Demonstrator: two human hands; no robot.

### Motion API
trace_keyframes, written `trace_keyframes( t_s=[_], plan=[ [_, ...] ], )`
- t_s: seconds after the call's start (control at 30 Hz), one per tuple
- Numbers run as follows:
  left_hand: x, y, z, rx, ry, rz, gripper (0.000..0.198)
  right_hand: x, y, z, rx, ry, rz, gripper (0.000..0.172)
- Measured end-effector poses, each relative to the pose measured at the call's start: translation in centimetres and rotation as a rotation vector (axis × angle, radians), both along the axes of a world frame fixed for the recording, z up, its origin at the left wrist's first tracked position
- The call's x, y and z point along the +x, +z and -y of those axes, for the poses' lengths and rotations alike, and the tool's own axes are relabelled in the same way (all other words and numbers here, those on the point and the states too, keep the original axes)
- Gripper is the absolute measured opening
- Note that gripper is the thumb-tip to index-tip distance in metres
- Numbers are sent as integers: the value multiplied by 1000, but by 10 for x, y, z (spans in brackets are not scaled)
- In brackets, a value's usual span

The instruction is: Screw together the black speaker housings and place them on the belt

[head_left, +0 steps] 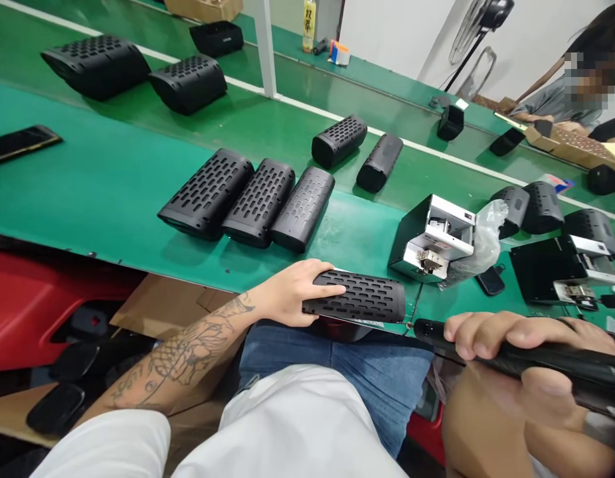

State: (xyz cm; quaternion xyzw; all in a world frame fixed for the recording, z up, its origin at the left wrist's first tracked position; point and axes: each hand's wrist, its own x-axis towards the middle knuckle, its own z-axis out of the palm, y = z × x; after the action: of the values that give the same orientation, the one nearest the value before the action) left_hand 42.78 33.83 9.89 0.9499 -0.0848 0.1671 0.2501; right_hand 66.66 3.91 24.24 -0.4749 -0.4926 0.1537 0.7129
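Note:
My left hand (291, 292) is closed round one end of a black perforated speaker shell (360, 297) that lies at the near edge of the green belt (103, 192). My right hand (517, 352) grips a long black tool (546, 355) close to the camera, its tip pointing left toward the shell. Three more perforated shells (258, 202) lie side by side on the belt just beyond my left hand.
Two shells (357, 149) lie farther back, two larger ones (138, 73) at the far left. A white and black machine (434, 239) stands right of centre, another (566, 265) beside it. A phone (18, 143) lies left. A person (576, 93) sits at the far right. Red bin (43, 299) below.

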Motion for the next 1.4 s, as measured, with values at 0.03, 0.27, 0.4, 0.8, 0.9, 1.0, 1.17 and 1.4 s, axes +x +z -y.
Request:
trace_keyframes(
  t_s=[0.03,0.27,0.4,0.8,0.9,1.0,1.17,1.4],
  plan=[
    [0,-1,0,12,4,5,83,-4,-3,-1,2,10,5,30],
    [1,-2,0,120,-10,160,78,6,-27,-9,-2,190,174,18],
    [2,-1,0,114,-13,173,75,-15,-30,-13,-43,38,82,17],
    [1,-1,3,68,4,126,81,-7,-34,-26,-13,163,213,16],
    [1,-1,3,58,13,124,81,-9,-33,-30,-32,173,172,17],
    [1,-2,4,51,19,134,81,-14,-31,-28,-49,187,127,17],
    [0,-5,8,52,47,184,78,14,-16,-20,-23,128,104,21],
    [-10,-31,20,-100,145,292,108,91,-16,-83,225,-729,-36,54]
  ],
)
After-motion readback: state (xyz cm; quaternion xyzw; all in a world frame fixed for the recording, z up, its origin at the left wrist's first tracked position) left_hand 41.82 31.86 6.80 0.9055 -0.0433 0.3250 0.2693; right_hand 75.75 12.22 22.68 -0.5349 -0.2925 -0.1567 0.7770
